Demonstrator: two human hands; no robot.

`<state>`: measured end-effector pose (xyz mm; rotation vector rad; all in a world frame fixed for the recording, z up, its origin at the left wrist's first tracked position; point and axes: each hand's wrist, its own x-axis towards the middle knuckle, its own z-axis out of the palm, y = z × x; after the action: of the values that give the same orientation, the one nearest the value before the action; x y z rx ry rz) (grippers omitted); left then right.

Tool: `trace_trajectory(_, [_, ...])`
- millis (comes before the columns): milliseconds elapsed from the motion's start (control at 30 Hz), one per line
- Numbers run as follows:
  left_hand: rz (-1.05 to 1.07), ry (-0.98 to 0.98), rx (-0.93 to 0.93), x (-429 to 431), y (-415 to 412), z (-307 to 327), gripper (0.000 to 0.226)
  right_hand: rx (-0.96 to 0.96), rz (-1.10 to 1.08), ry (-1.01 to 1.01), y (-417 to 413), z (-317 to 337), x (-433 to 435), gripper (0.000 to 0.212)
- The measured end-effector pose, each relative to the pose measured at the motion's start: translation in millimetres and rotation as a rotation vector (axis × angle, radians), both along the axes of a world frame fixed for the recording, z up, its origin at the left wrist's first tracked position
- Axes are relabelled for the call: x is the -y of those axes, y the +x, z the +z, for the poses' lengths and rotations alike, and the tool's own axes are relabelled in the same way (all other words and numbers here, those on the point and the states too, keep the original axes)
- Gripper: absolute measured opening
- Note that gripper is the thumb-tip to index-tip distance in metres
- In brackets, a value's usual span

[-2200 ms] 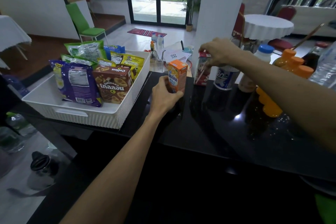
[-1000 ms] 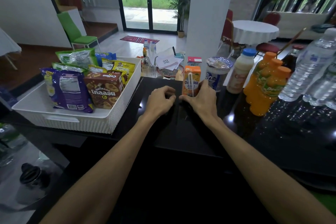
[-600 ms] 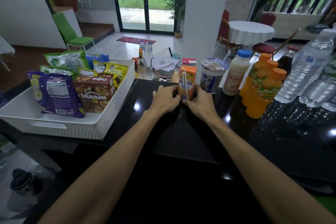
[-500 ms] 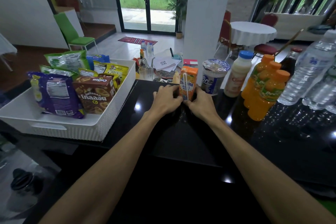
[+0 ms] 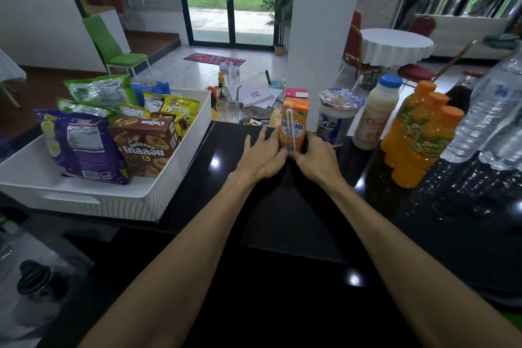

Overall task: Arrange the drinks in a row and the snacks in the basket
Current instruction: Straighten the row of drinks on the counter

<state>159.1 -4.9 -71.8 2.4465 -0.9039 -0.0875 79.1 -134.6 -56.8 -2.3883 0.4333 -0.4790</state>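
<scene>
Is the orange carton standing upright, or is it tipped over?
Upright: the orange carton stands on its base on the black counter, top flap uppermost.

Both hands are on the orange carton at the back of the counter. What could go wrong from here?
1. The orange carton is tall and narrow, and the left hand and right hand touch it low down; a nudge may topple it.
2. It stands near the far edge of the counter, so a forward push might send it off.
3. The foil-lidded cup sits close on its right and could get knocked.
</scene>
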Motion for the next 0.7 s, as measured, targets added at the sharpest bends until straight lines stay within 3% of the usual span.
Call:
trace_trajectory(533, [-0.003, 0.05, -0.003, -1.2, -9.8, 4.8, 0.063, -0.177, 0.004, -0.001, -0.2, 12.0, -4.6, 0.053])
trace_trajectory(700, [0.035, -0.018, -0.04, -9.2, -21.3, 13.1, 0.065, -0.175, -0.007, 0.051, -12.8, 15.1, -12.0, 0.079])
